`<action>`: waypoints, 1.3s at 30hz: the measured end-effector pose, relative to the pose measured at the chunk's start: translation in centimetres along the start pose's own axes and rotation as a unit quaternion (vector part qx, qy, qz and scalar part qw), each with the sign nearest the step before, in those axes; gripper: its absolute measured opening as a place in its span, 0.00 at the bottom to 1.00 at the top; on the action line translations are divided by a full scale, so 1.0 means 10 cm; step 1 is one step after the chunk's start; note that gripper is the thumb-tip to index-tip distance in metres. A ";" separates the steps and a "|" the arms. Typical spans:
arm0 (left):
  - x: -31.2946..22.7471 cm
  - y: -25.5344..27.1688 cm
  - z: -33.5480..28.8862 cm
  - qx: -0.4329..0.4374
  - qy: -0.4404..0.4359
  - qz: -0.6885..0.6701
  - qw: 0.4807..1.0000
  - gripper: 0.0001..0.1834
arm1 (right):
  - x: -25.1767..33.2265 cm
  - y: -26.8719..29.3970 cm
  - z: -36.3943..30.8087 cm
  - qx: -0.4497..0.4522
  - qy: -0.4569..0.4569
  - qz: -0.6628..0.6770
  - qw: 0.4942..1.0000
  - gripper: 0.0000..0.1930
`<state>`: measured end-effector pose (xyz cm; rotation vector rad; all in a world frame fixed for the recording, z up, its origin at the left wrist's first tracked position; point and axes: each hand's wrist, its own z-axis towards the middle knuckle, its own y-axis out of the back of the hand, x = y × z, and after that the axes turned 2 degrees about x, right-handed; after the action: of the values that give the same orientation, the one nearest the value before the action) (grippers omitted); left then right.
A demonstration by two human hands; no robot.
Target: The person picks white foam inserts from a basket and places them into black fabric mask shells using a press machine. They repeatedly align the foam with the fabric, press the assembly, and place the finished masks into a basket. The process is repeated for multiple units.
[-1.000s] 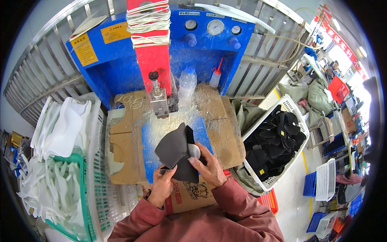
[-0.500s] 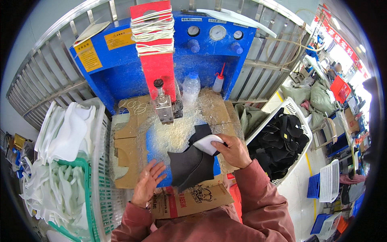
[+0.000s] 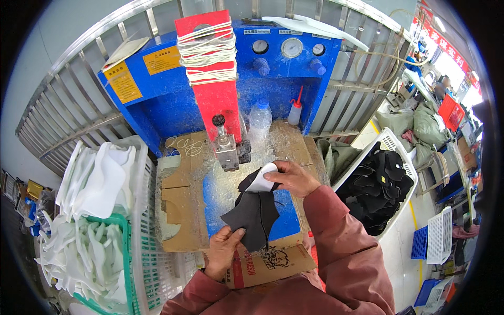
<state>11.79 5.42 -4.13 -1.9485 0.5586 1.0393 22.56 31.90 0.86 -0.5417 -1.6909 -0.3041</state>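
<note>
A black fabric piece [image 3: 254,216] with a seam-like line down it hangs between my hands above the blue work surface. At its lower left edge, my left hand [image 3: 224,249] pinches it between thumb and fingers. My right hand [image 3: 295,179] grips a white foam-like pad [image 3: 262,180] at the top of the fabric, with some black cloth beside and behind it. How pad and fabric are joined cannot be made out. Just beyond them hangs the metal head [image 3: 227,152] of a red and blue machine.
Pale crumbs [image 3: 228,181] cover the blue board [image 3: 212,210] and cardboard. At left stand baskets of white shaped pieces [image 3: 100,178]; at right, a white basket [image 3: 409,181] holds black pieces. A clear bottle [image 3: 260,121] and a red-tipped squeeze bottle [image 3: 295,107] stand behind.
My left hand, open beside the fabric before, has closed on its lower left edge. My right hand has lifted and tilted the white pad, and the fabric now hangs from it.
</note>
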 end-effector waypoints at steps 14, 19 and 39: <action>-0.30 0.01 0.22 0.051 -0.026 0.017 0.998 0.03 | 0.41 0.19 0.63 0.054 -0.006 -0.222 0.974 0.12; -0.33 -0.09 0.21 0.040 -0.012 0.014 0.999 0.03 | 0.65 0.10 0.73 0.065 -0.012 -0.231 0.971 0.15; -0.23 -0.12 0.29 0.045 0.002 -0.041 0.998 0.09 | 0.90 0.08 0.68 0.056 0.044 -0.349 0.934 0.16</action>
<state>10.06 8.53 -2.56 -1.8786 0.5142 0.9434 16.11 37.55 8.23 0.1802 -1.7518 -0.7233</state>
